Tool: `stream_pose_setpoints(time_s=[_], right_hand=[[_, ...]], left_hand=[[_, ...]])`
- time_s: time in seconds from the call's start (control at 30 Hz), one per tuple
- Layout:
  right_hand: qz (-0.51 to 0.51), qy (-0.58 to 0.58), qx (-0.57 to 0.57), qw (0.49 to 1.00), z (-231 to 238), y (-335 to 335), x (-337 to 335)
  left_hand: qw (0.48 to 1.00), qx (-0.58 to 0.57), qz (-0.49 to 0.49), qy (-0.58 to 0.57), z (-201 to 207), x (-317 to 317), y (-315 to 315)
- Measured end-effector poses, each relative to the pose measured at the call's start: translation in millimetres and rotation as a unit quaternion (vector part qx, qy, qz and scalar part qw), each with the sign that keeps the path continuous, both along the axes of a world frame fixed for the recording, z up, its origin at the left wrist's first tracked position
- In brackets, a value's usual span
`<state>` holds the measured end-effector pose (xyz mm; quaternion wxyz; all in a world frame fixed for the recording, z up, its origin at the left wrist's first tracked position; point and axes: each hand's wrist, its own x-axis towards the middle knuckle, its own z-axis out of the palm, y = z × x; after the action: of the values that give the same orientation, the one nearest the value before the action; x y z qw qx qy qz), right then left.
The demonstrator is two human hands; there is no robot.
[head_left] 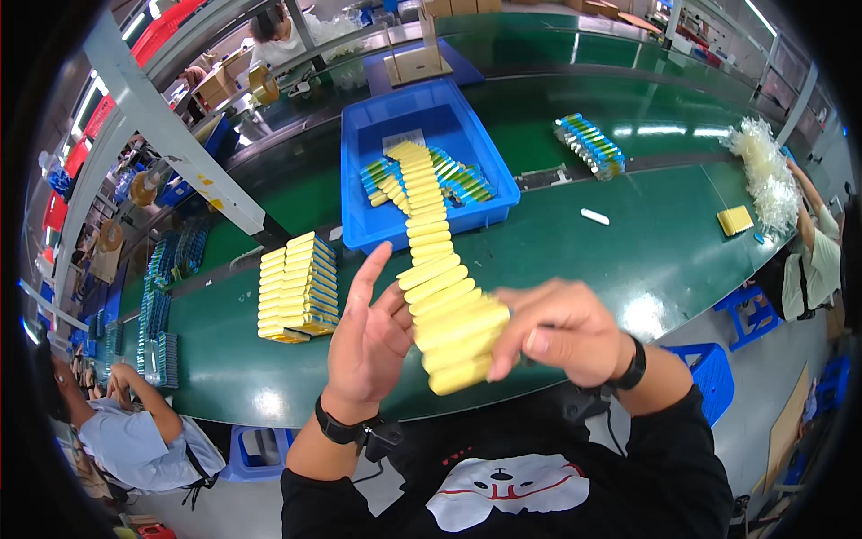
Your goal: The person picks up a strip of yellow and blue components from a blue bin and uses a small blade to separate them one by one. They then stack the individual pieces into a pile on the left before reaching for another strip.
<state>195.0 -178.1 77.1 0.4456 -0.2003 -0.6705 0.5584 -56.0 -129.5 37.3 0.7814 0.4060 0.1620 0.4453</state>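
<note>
A long strip of yellow, rounded, bar-shaped pieces [434,271] joined side by side runs from the blue bin [494,212] toward me. My right hand [566,331] grips its near end, thumb on top, and this end is smeared by motion. Just left of the strip is my left hand [366,346], fingers apart and palm turned toward it; some fingertips are partly hidden behind the strip, so I cannot tell whether they touch it. The strip's far end lies in the bin over several blue, green and yellow pieces [462,180].
A stack of yellow-faced strips [296,287] stands left on the green table [557,269]. Farther off lie a blue-green bundle [590,145], a small white piece [594,216] and a yellow bundle [734,220]. A metal post [184,135] rises at left. People sit at both sides.
</note>
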Motion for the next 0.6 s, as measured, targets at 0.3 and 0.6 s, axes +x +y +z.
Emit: stream_pose_setpoints(time_s=[0.3, 0.6], right_hand=[[-0.008, -0.046, -0.333, 0.942, -106.3, -12.8, -12.3], [-0.02, -0.128, -0.383, 0.915, -133.6, 12.1, -15.5]], left_hand=[[0.969, 0.142, 0.003, 0.205, -82.0, -1.7, 50.2], [0.807, 0.374, 0.072, 0.451, -111.6, -1.5, 72.4]])
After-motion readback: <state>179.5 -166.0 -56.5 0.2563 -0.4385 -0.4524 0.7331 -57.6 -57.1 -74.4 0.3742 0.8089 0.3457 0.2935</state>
